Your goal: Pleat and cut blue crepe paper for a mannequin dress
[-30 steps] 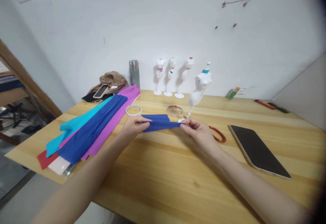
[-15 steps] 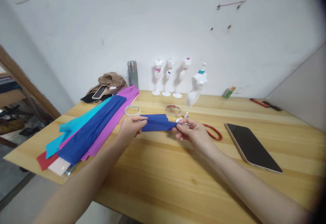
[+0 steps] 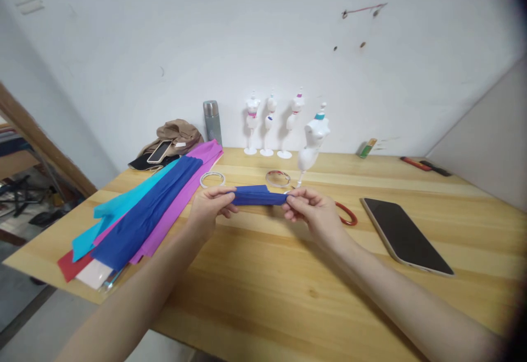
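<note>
A narrow strip of blue crepe paper or thin cloth [image 3: 260,199] is stretched sideways between my two hands, above the table. My left hand [image 3: 211,208] pinches its left end, and my right hand [image 3: 309,208] pinches the right end between thumb and fingers. Another flat blue piece [image 3: 252,189] shows just behind the strip; whether it is joined to it I cannot tell. Behind my right hand stands a white mini dress form [image 3: 315,137] with a teal band at its neck. Red-handled scissors [image 3: 348,215] are partly hidden by that hand.
Long turquoise, blue [image 3: 150,208] and purple sheets lie on the left of the wooden table [image 3: 255,296]. Two tape rolls [image 3: 212,173] sit behind my hands. Smaller dress forms [image 3: 252,120] and a thermos [image 3: 212,123] stand by the wall. A tablet [image 3: 405,235] lies at right.
The blue strip between my hands has become narrower, folded or gathered in height. My hands stay at its two ends. The view has shifted slightly.
</note>
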Motion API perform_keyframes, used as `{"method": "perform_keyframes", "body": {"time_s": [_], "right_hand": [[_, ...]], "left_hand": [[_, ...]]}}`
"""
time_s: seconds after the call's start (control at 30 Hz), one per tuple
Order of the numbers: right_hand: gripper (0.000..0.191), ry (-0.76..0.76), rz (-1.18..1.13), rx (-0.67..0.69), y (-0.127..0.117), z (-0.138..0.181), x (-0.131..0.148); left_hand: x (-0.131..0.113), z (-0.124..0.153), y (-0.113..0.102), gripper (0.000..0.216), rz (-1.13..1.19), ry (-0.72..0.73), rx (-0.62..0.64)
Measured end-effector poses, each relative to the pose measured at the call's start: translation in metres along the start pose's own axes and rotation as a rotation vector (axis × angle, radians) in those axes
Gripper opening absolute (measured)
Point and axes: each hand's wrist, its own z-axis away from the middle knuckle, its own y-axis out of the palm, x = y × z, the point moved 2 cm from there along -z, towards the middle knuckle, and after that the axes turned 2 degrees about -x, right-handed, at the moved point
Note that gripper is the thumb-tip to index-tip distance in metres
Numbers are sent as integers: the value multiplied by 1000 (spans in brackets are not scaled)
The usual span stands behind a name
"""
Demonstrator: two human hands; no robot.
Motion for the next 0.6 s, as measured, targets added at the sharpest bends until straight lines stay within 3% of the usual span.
{"method": "perform_keyframes", "body": {"time_s": [0.4,0.6], "right_hand": [[22,-217,10,-28,-4,0,-2],[23,-238,45,-54,-7,0,-2]], "left_hand": [[-9,8,5,21,142,79,-42],[-6,7,3,19,137,128,-27]]}}
